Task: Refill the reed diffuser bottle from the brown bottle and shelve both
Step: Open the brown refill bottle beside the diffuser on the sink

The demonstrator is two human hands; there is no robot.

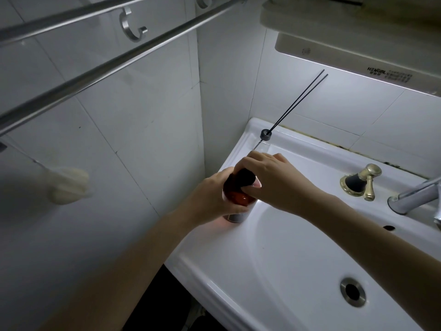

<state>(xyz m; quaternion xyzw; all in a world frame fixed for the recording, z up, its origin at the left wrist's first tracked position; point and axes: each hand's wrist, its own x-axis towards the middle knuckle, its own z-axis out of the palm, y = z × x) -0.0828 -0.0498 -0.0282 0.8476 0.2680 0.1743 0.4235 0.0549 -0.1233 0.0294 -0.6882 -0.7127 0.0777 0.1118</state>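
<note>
A brown bottle [238, 199] with a black cap [245, 176] stands on the left rim of the white sink [274, 247]. My left hand [210, 194] wraps around its body. My right hand [274, 180] grips the black cap from above. Behind my hands, in the sink's back left corner, stands the clear reed diffuser bottle [263, 145] with a dark collar [266, 134] and two thin black reeds [298, 101] leaning up to the right. Its lower part is hidden by my right hand.
A brass tap handle [362, 181] and a chrome faucet [415, 197] sit at the sink's back right. The drain [352, 292] lies in the basin. Two metal towel rails [107, 68] with a hook [132, 26] cross the tiled wall above left. A lit cabinet [358, 51] hangs above.
</note>
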